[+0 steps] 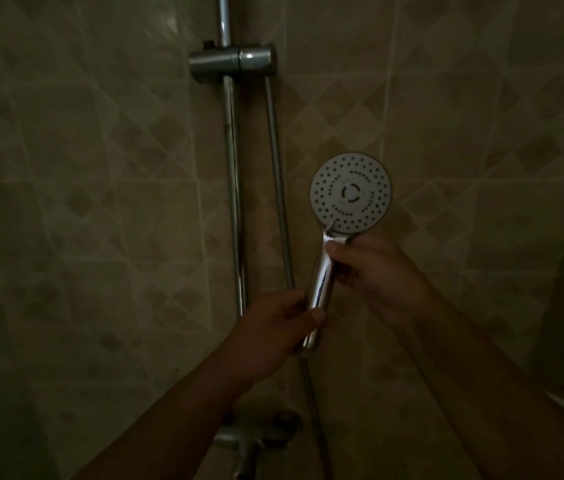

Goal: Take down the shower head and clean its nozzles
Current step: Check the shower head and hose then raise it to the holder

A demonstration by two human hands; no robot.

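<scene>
- While the shower head [352,193] is off its bracket, it is held upright just right of the slide rail [233,188], its round face turned toward the camera.
- The tiled wall [464,140] lies bare to the right of the rail, and the two walls meet in a corner close behind the rail.
- One sliding bracket [232,62] sits high on the rail, well above the shower head and holding nothing.
- One hose [278,174] hangs from the bracket beside the rail; a stretch of hose also runs down from the handle's lower end.
- One mixer tap [256,441] shows dimly below the rail, between the forearms.
- Two hands are in view: the left hand [270,332] is closed around the lower end of the chrome handle [322,282], and the right hand [374,271] is curled on the handle's upper part, thumb just under the face.
- The face is a pale disc dotted with rings of dark nozzle holes around a central ring; a small lever sticks out at its lower left edge.
</scene>
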